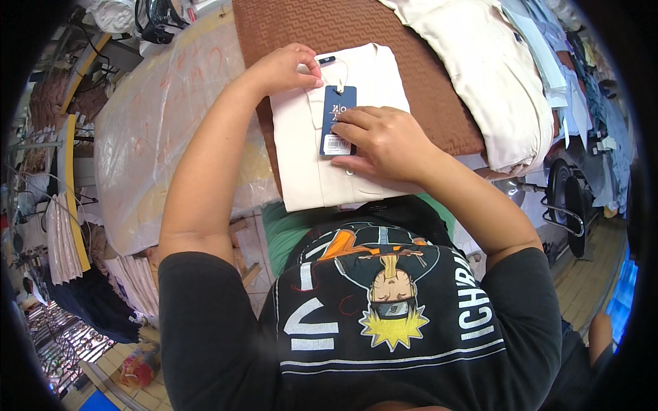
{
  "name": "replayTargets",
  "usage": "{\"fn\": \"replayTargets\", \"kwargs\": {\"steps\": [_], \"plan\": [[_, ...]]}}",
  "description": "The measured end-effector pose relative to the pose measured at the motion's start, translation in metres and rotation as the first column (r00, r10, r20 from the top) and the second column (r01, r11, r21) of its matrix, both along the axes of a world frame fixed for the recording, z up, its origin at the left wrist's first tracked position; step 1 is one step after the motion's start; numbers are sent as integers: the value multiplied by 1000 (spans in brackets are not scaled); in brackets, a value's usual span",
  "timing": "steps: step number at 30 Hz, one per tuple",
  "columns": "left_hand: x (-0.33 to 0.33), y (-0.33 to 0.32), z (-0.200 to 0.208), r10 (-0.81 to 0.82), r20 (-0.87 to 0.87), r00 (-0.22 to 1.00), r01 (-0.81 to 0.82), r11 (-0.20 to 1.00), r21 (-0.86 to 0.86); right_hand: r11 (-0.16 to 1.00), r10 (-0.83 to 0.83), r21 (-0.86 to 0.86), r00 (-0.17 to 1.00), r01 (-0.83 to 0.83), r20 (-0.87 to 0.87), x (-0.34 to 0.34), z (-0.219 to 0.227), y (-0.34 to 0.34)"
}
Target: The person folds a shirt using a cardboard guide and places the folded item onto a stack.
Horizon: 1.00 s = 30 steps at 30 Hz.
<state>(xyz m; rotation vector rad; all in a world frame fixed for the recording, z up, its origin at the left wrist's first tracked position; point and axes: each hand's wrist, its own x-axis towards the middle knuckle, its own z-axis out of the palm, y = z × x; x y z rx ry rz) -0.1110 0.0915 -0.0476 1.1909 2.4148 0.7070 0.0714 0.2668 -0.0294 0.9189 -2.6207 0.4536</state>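
Note:
A folded off-white shirt (295, 175) lies before me, with a button showing on its front. A dark blue hang tag (331, 99) with a white label rests on it, tied by a thin string loop to the collar area, where a small dark neck label (327, 60) shows. My left hand (288, 68) is at the shirt's upper left edge, thumb and fingertips pinched together by the string; what they hold is too small to make out. My right hand (387, 140) lies over the tag's right side, fingers stretched across it and thumb apart on the shirt.
Under the shirt is a brown patterned cloth (439, 103) on the table. More off-white garments (473, 68) are heaped to the right. A plastic-covered surface (178, 123) stands at left. A black fan-like object (565, 195) is at right; garments hang along both sides.

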Motion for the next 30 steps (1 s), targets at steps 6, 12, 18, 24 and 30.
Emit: {"fn": "replayTargets", "kwargs": {"steps": [6, 12, 18, 24, 30], "plan": [[-8, 0, -7, -2, -27, 1000, 1, 999, -37, 994, -24, -107, 944, -12, -328, -8, 28, 12], [-11, -11, 3, 251, -99, 963, -236, 962, 139, 981, 161, -120, 985, -153, 59, 10, 34, 19], [-28, -50, 5, 363, 150, 920, -375, 925, 57, 809, -478, -227, 832, 542, 280, -74, 2, 86], [-44, -46, -1, 324, 260, 909, -302, 945, -124, 757, -479, -176, 717, 630, 506, -127, -45, 108], [-53, -32, 0, 262, 275, 925, -236, 964, -124, 748, -400, -231, 700, 623, 592, -135, -45, 107]]}}
